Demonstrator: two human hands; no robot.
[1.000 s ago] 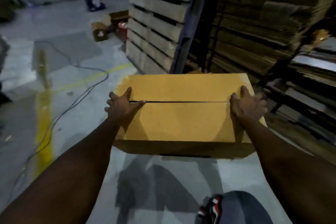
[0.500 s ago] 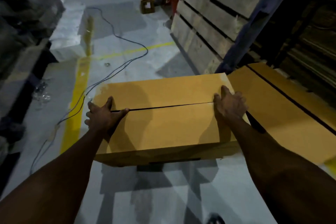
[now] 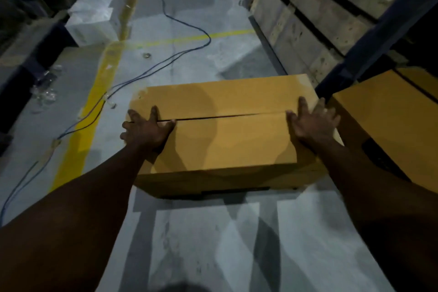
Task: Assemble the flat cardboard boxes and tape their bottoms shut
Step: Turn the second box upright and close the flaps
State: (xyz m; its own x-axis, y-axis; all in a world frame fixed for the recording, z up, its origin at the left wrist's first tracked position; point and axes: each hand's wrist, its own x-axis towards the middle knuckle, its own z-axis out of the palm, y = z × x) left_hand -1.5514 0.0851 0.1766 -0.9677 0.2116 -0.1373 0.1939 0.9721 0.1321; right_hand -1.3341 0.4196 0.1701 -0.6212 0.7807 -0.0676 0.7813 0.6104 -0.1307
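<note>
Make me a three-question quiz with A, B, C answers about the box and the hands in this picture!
1. Where is the second box?
A. right of the held box
B. on top of it
C. left of it

2. What colour is the thick floor line?
A. red
B. yellow
C. green

3. How are the held box's top flaps?
A. wide open
B. torn off
C. folded shut, untaped

Answers: 1 A, it sits beyond the right hand. 2 B, it runs yellow past the left hand. 3 C, a bare dark seam shows between the flaps.
</note>
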